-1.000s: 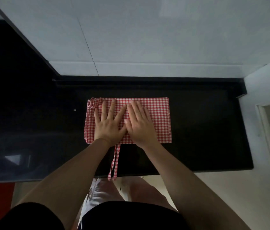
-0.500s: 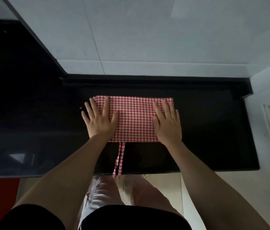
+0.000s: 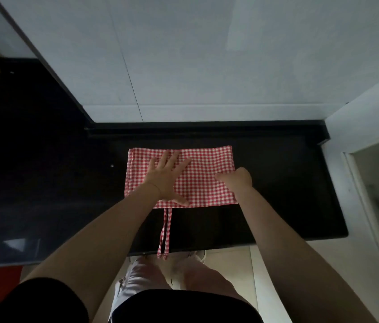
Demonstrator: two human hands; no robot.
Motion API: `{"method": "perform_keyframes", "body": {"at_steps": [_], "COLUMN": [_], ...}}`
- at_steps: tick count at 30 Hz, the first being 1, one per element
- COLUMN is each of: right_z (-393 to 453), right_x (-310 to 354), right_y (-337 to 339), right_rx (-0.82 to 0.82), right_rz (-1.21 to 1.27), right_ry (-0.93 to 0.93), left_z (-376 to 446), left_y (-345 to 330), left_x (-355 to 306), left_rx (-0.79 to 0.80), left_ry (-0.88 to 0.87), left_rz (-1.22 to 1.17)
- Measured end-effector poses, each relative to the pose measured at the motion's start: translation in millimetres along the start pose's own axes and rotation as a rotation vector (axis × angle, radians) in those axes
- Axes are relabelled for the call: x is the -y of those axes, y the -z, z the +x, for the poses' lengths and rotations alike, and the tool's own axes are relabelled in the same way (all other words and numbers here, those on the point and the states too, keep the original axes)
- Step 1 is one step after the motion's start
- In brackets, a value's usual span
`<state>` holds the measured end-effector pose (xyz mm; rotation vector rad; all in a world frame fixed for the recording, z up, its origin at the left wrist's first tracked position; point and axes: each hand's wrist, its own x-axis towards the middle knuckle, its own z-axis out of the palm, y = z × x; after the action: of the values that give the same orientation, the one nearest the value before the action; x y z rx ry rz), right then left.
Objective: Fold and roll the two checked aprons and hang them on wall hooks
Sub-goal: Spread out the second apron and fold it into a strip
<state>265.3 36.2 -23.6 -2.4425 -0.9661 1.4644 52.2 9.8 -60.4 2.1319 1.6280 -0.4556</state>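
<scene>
Black counter (image 3: 288, 194), folded apron (image 3: 203, 173) under flat left fingers (image 3: 172, 159).

This looks like a home kitchen. A black polished stone counter (image 3: 277, 206) runs along the wall and turns a corner on the left, forming an L shape. It has a low raised edge at the back. Above it, the wall (image 3: 183, 54) is covered with large pale grey tiles with thin joints. A red-and-white checked apron (image 3: 202, 178), a typical kitchen item, lies folded on the counter. Below the counter edge, a light tiled floor (image 3: 230, 262) is visible.
</scene>
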Motion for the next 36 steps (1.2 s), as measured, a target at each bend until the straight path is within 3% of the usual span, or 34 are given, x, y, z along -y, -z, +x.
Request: {"method": "perform_keyframes", "body": {"at_steps": [5, 9, 13, 20, 25, 30, 34, 36], "right_z": [-29.8, -51.1, -69.3, -112.8, -109.9, -108.0, -115.6, -117.5], "right_x": [28.6, 46.8, 55.3, 68.8, 53.5, 48.1, 46.3, 46.9], "right_y": [3.4, -9.9, -20.4, -105.7, -161.4, -176.0, -182.6, -182.1], "right_rx": [0.139, -0.063, -0.288, -0.205, -0.125, -0.180, -0.090, -0.044], "right_rz": [-0.093, -0.348, -0.517, -0.519, -0.615, -0.631, -0.626, -0.604], "right_ry": [0.202, 0.402, 0.498, 0.617, 0.565, 0.542, 0.530, 0.485], "left_z": [4.0, 2.0, -27.1, -50.7, -57.3, -79.5, -80.2, -80.2], "left_y": [-0.9, 9.5, 12.3, -21.5, -15.3, -36.6, -38.5, -29.6], "left_x": [-13.8, -16.3, 25.3, 61.9, 70.9, 101.6, 102.7, 101.3], "left_rx": [-0.001, -0.020, -0.175, -0.072, -0.090, -0.184, -0.169, -0.204], "left_ry": [0.079, 0.027, 0.050, 0.096, 0.008, 0.103, 0.111, 0.130], "left_rz": [0.004, -0.140, -0.196, -0.102, -0.201, -0.280, -0.249, -0.350]}}
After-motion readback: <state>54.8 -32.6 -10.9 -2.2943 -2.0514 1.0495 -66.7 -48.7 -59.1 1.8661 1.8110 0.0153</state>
